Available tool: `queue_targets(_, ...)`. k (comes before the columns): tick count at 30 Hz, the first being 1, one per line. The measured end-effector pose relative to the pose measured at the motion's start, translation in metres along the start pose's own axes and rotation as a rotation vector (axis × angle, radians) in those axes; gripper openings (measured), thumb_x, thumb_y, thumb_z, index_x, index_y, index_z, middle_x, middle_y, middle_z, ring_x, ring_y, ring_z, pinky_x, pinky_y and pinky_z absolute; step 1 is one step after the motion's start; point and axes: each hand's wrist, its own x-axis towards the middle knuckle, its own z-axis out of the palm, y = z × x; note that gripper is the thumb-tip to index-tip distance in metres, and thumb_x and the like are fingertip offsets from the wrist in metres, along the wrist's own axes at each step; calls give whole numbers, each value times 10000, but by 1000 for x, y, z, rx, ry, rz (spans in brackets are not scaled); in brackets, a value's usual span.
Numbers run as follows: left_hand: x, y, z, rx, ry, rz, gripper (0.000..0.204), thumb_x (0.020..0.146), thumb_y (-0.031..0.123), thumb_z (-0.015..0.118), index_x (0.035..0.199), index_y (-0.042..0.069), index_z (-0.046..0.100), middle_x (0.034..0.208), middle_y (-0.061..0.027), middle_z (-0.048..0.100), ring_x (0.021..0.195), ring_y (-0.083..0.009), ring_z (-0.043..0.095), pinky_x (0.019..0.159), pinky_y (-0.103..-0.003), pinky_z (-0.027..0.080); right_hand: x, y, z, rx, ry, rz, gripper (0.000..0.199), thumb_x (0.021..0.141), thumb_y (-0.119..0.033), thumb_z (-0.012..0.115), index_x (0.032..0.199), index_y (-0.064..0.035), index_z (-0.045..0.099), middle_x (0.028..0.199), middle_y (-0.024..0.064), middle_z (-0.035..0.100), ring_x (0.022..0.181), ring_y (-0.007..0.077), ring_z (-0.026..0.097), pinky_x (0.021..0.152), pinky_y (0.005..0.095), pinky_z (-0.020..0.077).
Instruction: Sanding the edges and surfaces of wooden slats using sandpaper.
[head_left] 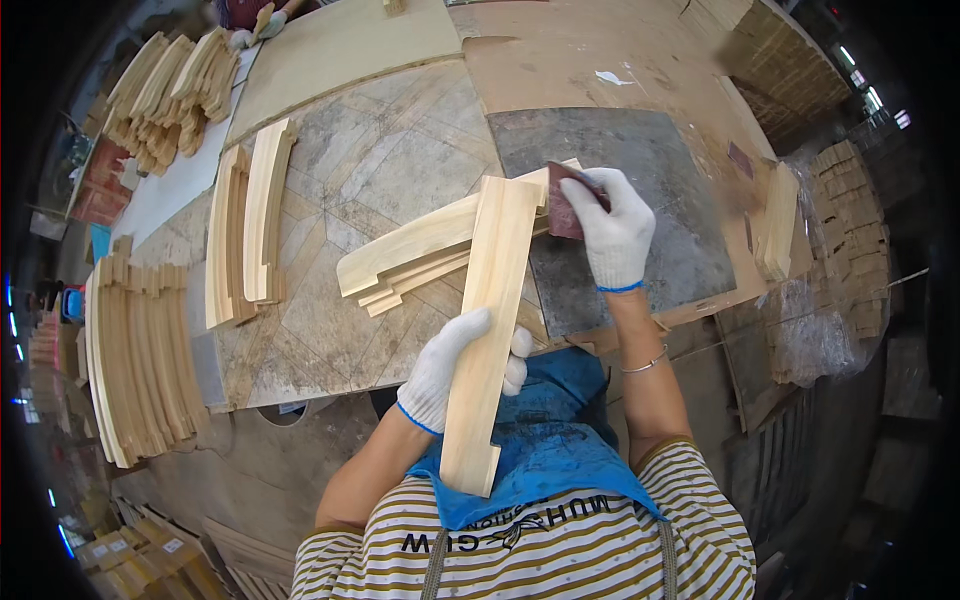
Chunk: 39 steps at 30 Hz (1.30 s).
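Note:
A pale, notched wooden slat (487, 330) slants upright in front of me, its lower end close to my blue apron (560, 440). My left hand (455, 370), in a white knit glove, is wrapped around its middle. My right hand (615, 220), gloved the same way, pinches a dark red sheet of sandpaper (566, 208) beside the slat's upper end; whether the sheet touches the wood I cannot tell. Behind the held slat, more shaped wooden pieces (400, 250) lie across the worktable (340, 190), partly hidden by it.
Two wooden pieces (262, 215) lie to the left on the table. Stacks of similar pieces stand at the left edge (145, 360) and far left (170, 90). A co-worker's gloved hand (272, 25) shows at the far edge. Plastic-wrapped wood (840, 250) stands at right.

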Motion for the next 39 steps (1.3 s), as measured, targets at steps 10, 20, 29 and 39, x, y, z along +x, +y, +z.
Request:
queue_targets(10, -9, -5, 6, 79, 65, 5, 421, 924, 362, 549, 1136, -1, 515, 915, -140, 610, 674, -217, 607, 584, -323, 534, -55, 12, -10, -56, -87, 40, 140, 807, -162, 730, 860, -51, 663, 739, 131, 657, 656, 257, 668, 604, 316, 511)
queue_targets(20, -5, -7, 1, 181, 10, 21, 412, 941, 367, 517, 1135, 4, 514, 896, -129, 599, 671, -213, 603, 591, -327, 531, -45, 20, -1, -183, -12, -81, 128, 798, -176, 721, 856, -83, 654, 783, 118, 666, 712, 302, 663, 606, 354, 514)
queue_targets(29, -8, -10, 3, 92, 66, -3, 401, 946, 357, 499, 1154, 15, 513, 902, -127, 598, 674, -211, 594, 593, -319, 518, -44, 2, -10, -147, 54, -64, 108, 801, -159, 710, 828, -83, 638, 748, 108, 661, 672, 308, 656, 584, 365, 510)
queue_targets(39, -7, -11, 3, 100, 61, 4, 420, 938, 356, 519, 1200, 30, 494, 899, -133, 597, 670, -214, 593, 596, -325, 520, -84, 12, -3, -235, -53, 15, 126, 832, -202, 685, 814, -90, 628, 729, 129, 662, 670, 316, 663, 592, 398, 516)
